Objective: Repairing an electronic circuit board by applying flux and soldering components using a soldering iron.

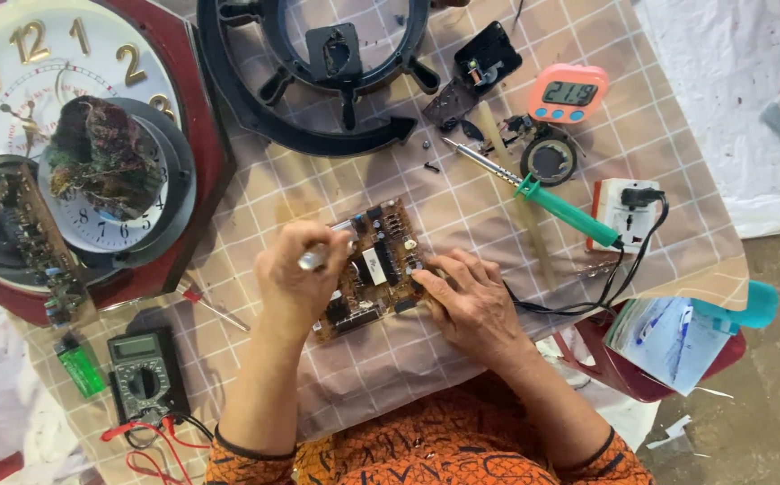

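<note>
A brown circuit board (374,265) with several dark components lies on the checked tablecloth (462,207) in front of me. My left hand (295,278) is closed around a thin metal tool (315,259) whose tip points at the board's left part. My right hand (469,301) rests flat on the board's right edge, fingertips touching it.
A green-handled soldering iron (533,193) lies right of the board, its cord running to a white socket adapter (623,214). A pink timer (568,92), a small speaker (549,158), a black plastic frame (318,81), a large wall clock (66,135), a multimeter (143,373) and a green lighter (80,366) surround it.
</note>
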